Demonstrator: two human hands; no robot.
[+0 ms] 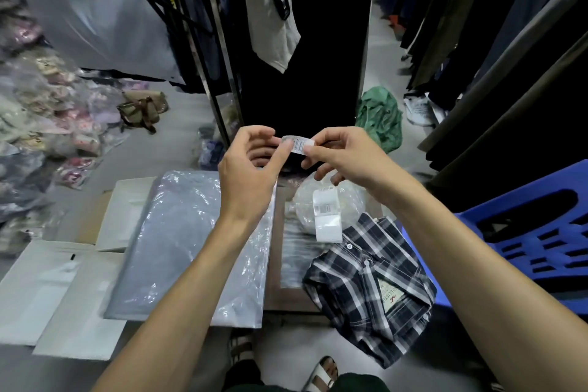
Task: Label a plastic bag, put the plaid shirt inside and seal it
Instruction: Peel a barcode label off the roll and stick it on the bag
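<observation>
1. A small white rectangular sticker label [298, 144] printed with fine dark lines is held up between both hands; it looks thin and slightly curled, its left end glossy and translucent.
2. The left hand [251, 169] pinches the label's left end between thumb and forefinger, the other fingers curled loosely behind; the right hand [342, 154] pinches the right end the same way, its lower fingers bent beneath.
3. Below the left wrist lies a stack of clear, crinkled plastic bags [191, 245], flat and rectangular, shiny with creases; it rests partly on white flat cardboard sheets [63, 296] that spread to the left.
4. The folded plaid shirt [372, 283], a soft woven fabric in dark navy, grey and white checks with small white buttons and a beige neck tag, lies crumpled below the right forearm, well below the held label and apart from both hands.
5. Just above the shirt sits a roll of white labels [327, 216] with a strip hanging down, resting against a rounded clear plastic wrapper [305, 200].
6. A blue moulded plastic stool [525, 232] with slotted openings stands at the right, touching the shirt's edge; dark hanging garments [509, 57] fill the right side, and a crumpled green cloth [380, 114] lies on the grey floor beyond the hands.
</observation>
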